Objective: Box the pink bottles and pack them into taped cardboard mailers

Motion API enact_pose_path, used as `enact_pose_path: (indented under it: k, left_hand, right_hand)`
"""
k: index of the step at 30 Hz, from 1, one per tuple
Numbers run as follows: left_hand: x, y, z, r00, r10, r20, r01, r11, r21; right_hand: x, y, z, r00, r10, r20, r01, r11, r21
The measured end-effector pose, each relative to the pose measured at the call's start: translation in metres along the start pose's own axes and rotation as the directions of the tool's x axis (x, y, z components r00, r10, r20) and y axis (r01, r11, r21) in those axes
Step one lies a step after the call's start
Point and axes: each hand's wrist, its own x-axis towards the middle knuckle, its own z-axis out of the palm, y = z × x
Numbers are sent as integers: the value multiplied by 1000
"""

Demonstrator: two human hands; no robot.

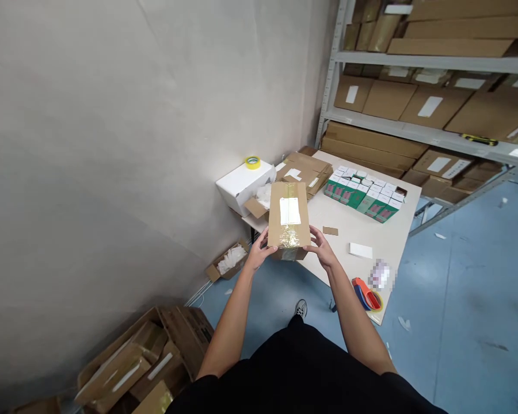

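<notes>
Between my two hands is a brown cardboard box [276, 215], closed with clear tape and bearing a white label on top. My left hand [259, 252] grips its near left corner, thumb at the top edge. At the near right corner my right hand [322, 247] grips it the same way. The box is at the table's near left edge; whether it rests there or is held above cannot be told. Behind it on the table [349, 259] are flattened cardboard pieces [306, 167] and rows of small green and white boxes [365, 192].
An orange and blue tape dispenser [366, 294] lies at the near table corner. A yellow tape roll [252, 163] sits on a white box [244, 184]. Shelves [414, 129] with cartons stand at the back right. Open cartons [147, 362] crowd the floor at lower left.
</notes>
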Motion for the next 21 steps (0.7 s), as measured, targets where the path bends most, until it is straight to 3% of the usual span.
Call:
enact_pose_path:
  k: [6,11,17,21]
  left_hand:
    - [-95,-13,-62,982,15,-186,-26,998,-53]
    - [-179,-24,-110,926,-5,-378,-28,996,-81]
    - [-273,-43,-154,769,-47,-638,-15,996,-91]
    - [-328,-53,-173,613,-73,-787,-8,995,-99]
  right_hand:
    - [-19,16,83,980,50,190,-41,998,-51]
    - [-32,38,162,921,100,377,-75,994,-81]
    - [-37,74,259,790,193,583,-122,980,-159]
    - [-34,101,327,613,263,745,-182,965,-190]
